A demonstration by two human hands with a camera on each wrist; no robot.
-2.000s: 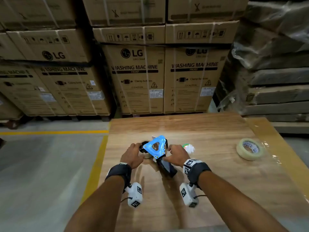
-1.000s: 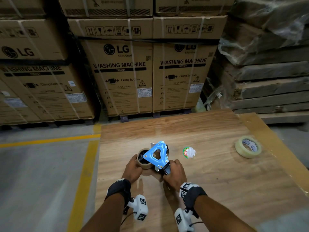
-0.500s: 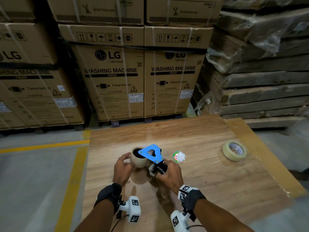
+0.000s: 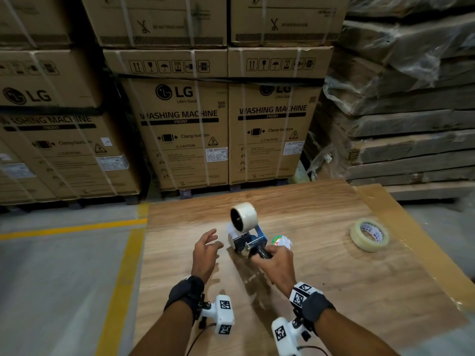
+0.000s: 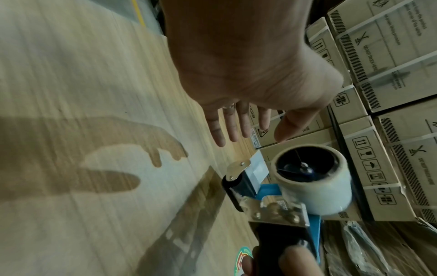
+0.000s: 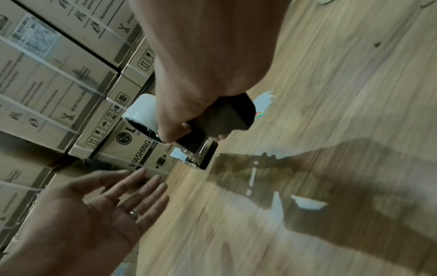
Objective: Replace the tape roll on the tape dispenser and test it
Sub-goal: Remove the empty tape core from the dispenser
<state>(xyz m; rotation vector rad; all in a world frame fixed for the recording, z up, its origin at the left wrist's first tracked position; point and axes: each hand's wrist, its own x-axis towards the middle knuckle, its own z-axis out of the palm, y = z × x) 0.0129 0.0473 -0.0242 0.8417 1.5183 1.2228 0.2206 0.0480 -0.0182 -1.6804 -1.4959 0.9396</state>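
A blue tape dispenser point(image 4: 248, 240) stands on edge on the wooden table point(image 4: 321, 278), with a pale tape roll point(image 4: 243, 217) seated on its hub at the top. My right hand point(image 4: 276, 263) grips the dispenser's black handle point(image 6: 212, 119). Just left of the dispenser my left hand point(image 4: 205, 250) hovers, fingers spread and holding nothing. The left wrist view shows the tape roll point(image 5: 312, 179) from the side, with the black roller point(image 5: 232, 188) and the metal plate below it. A second tape roll point(image 4: 369, 235) lies flat at the table's right.
A small round sticker with a white scrap point(image 4: 280, 241) lies just right of the dispenser. Stacked washing-machine cartons point(image 4: 185, 119) stand beyond the table. Plastic-wrapped boards point(image 4: 411, 111) are piled at the right. A yellow floor line point(image 4: 118, 278) runs along the table's left side.
The dispenser has been turned upright so the roll now stands on top. My left hand has let go of the roll and drawn back to the left, open.
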